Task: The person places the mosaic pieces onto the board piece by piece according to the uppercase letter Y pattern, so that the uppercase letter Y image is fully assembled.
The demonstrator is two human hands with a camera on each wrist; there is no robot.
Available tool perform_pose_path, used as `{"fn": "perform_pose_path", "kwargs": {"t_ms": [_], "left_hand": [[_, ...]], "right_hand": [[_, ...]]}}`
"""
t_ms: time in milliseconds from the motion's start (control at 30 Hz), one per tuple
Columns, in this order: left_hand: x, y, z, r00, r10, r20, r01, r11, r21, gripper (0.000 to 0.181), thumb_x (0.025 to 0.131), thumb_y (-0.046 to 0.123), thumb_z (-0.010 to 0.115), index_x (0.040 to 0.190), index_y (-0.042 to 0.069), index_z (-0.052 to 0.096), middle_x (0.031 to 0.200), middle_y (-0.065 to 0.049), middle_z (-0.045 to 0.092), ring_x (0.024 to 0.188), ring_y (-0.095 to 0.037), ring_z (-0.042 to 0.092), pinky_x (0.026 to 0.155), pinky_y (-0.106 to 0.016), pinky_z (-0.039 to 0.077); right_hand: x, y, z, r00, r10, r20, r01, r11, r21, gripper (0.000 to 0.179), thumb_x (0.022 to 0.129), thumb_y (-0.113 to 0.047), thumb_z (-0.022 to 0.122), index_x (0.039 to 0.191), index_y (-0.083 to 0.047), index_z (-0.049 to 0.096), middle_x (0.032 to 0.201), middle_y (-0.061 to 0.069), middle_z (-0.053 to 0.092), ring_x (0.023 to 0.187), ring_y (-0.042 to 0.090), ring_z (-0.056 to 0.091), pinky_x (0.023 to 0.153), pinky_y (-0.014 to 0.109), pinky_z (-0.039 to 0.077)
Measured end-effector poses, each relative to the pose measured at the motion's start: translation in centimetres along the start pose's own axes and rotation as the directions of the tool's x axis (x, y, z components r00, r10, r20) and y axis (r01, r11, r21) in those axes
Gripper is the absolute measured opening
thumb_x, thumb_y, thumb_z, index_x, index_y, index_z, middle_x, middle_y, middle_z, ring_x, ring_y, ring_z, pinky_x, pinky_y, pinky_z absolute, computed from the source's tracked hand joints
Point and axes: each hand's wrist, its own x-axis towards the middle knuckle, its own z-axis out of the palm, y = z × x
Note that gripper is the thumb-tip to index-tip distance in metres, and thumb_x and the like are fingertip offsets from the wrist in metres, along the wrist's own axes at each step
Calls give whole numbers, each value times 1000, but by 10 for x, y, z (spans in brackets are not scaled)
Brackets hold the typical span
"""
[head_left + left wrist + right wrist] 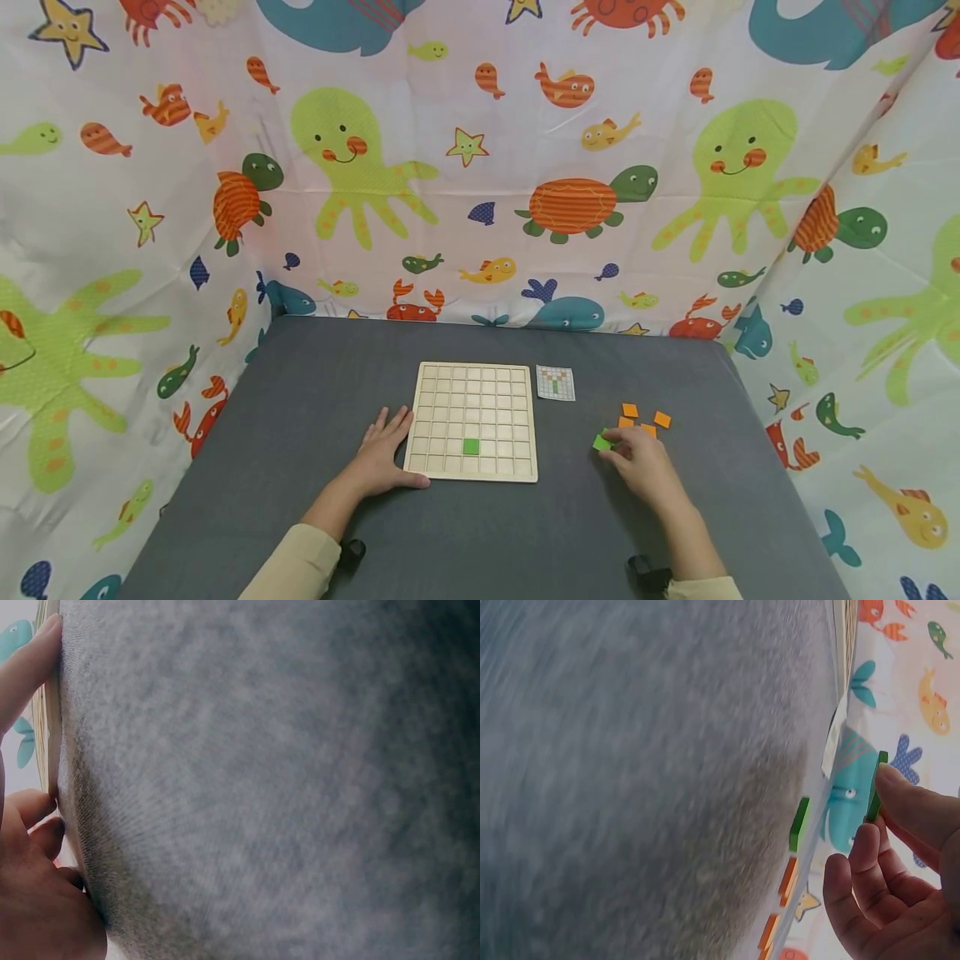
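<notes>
My left hand (384,457) is spread at the near left corner of a pale wooden grid board (442,417). Its fingers touch the left edge and its thumb (34,671) the near edge. One green square tile (471,447) lies in a cell of the board. To the right of the board, my right hand (643,467) pinches a green tile (877,787) between thumb and fingertips, raised off the table. Another green tile (799,825) is on the table below it. Several orange tiles (630,410) lie just beyond the hand, some partly covered by it.
A small printed card (555,384) with a coloured grid pattern lies beside the board's far right corner. Grey cloth covers the table (337,358). A curtain (465,242) printed with sea animals hangs behind it and along both sides.
</notes>
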Motion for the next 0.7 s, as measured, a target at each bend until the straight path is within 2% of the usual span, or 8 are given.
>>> {"fn": "perform_pose_path", "kwargs": {"t_ms": [267, 500, 700], "left_hand": [[-1, 2, -1, 1000, 5, -5, -6, 1000, -6, 131, 62, 64, 88, 162, 11, 22, 170, -9, 17, 156, -40, -1, 123, -63, 9], [-1, 3, 0, 1000, 8, -11, -8, 1000, -15, 131, 62, 63, 89, 162, 11, 23, 169, -9, 18, 156, -41, -1, 123, -63, 10], [1, 2, 0, 1000, 9, -11, -10, 1000, -10, 131, 62, 65, 88, 162, 11, 22, 169, -9, 17, 156, -40, -1, 123, -63, 9]], "right_hand": [[5, -11, 5, 1000, -23, -1, 23, 999, 22, 27, 84, -12, 82, 110, -8, 75, 99, 7, 66, 78, 14, 60, 63, 28, 50], [9, -20, 9, 998, -49, -32, 50, 998, 25, 25, 84, -10, 82, 109, -8, 77, 102, 8, 68, 82, 17, 59, 71, 33, 51], [14, -31, 11, 999, -47, -21, 48, 998, 38, 27, 85, -11, 82, 111, -10, 76, 103, 6, 67, 82, 16, 58, 72, 33, 50]]}}
